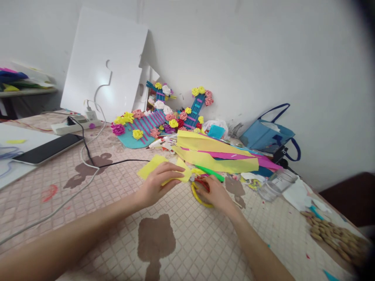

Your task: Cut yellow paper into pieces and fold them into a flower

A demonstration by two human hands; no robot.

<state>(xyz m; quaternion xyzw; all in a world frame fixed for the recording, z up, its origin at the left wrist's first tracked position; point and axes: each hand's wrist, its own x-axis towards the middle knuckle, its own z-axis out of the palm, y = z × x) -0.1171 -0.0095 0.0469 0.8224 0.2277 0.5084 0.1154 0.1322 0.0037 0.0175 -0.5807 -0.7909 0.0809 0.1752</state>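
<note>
A piece of yellow crepe paper [152, 165] is pinched between the thumb and fingers of my left hand [164, 180], low over the table. My right hand [216, 192] grips a pair of scissors [193, 194] with yellow and red handles; most of the blades are hidden, and their tip side points toward the paper. Just behind both hands lie long yellow paper strips [216, 152], a magenta strip [268, 161] and a green strip [211, 171].
Paper-flower decorations [140, 125] lean at the wall. To the left are a phone [49, 148], a power strip [70, 125] and cables. On the right stand a glass jar [278, 184], a blue bag [266, 134] and a heap of peanuts [336, 236].
</note>
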